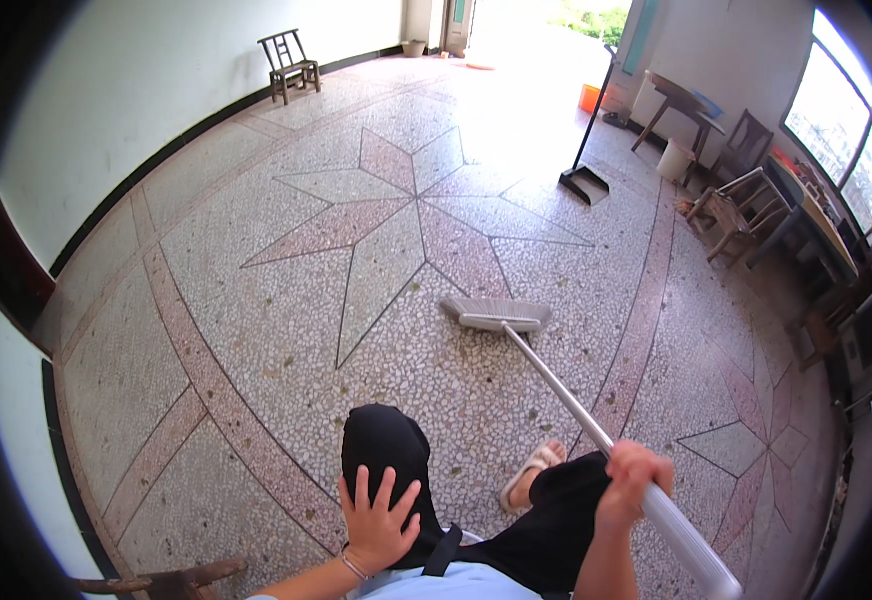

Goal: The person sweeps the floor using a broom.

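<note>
My right hand (pixel 631 480) is closed around the pale metal handle of a broom (pixel 567 397). The handle slants from the lower right up to the broom head (pixel 502 315), which has grey bristles and lies at the terrazzo floor (pixel 406 337) ahead of my feet. My left hand (pixel 379 525) rests with spread fingers on my left knee, on black trousers (pixel 385 442), and holds nothing. Small dark bits are scattered over the floor around the broom. One sandalled foot (pixel 533 476) shows below my right knee.
A long-handled black dustpan (pixel 586 184) stands upright ahead to the right. A small wooden chair (pixel 292 67) is by the left wall. Along the right wall are a bamboo chair (pixel 740 210), a white bucket (pixel 674 159) and a table (pixel 811 210). A wooden chair part (pixel 173 579) is at my lower left.
</note>
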Motion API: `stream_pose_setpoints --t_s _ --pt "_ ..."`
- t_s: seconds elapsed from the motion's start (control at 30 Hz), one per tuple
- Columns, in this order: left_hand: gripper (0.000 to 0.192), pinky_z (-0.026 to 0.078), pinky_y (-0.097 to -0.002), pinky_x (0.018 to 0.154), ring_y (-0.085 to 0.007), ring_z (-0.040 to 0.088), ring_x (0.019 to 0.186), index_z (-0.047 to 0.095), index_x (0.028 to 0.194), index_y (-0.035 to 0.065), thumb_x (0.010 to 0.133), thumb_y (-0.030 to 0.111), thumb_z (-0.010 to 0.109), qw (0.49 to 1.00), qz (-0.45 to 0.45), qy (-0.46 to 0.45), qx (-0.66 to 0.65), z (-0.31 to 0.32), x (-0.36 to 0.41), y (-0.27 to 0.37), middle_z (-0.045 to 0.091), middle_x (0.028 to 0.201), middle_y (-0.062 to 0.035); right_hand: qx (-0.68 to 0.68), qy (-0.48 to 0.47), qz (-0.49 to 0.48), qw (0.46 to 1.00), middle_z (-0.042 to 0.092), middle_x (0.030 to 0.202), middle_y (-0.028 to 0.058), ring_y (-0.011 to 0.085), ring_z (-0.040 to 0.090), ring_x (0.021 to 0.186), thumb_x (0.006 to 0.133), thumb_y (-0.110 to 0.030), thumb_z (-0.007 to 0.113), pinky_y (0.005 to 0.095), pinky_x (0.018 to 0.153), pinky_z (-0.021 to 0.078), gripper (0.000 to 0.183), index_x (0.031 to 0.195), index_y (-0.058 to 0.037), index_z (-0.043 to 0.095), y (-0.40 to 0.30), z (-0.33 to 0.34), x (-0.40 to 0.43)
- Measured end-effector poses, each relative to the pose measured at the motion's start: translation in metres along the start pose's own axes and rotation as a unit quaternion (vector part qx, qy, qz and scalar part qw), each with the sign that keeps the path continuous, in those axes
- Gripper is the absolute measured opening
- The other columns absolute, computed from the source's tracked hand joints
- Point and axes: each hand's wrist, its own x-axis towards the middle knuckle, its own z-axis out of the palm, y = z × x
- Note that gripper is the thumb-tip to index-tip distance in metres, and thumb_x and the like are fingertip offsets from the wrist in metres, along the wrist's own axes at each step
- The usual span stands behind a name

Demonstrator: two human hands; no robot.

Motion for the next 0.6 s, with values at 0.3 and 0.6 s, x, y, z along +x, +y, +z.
stream_pose_setpoints --t_s 0.3,0.6 --pt "0.042 0.013 -0.0691 0.103 -0.0314 0.026 0.135 0.063 0.114 0.0218 0.074 0.031 0.066 1.000 0.020 -0.015 0.008 -0.014 0.022 0.003 0.041 0.139 -0.0059 -0.112 -0.030 0.027 0.993 0.061 0.075 0.0084 0.0163 0.060 0.079 0.085 -0.002 0.058 0.0377 0.091 0.0459 0.014 0.073 -0.0021 0.052 0.096 0.028 0.010" --pt "0.026 0.045 -0.0418 0.078 -0.0263 0.059 0.092 0.068 0.092 0.0123 0.076 0.033 0.066 0.997 -0.065 -0.010 -0.027 -0.018 0.129 -0.042 0.063 0.088 -0.0043 -0.105 0.034 -0.018 0.994 0.048 0.054 0.0031 0.0145 0.050 0.049 0.089 -0.008 0.052 0.0352 0.069 0.0498 0.021 0.069 -0.0065 0.044 -0.061 -0.036 0.032"
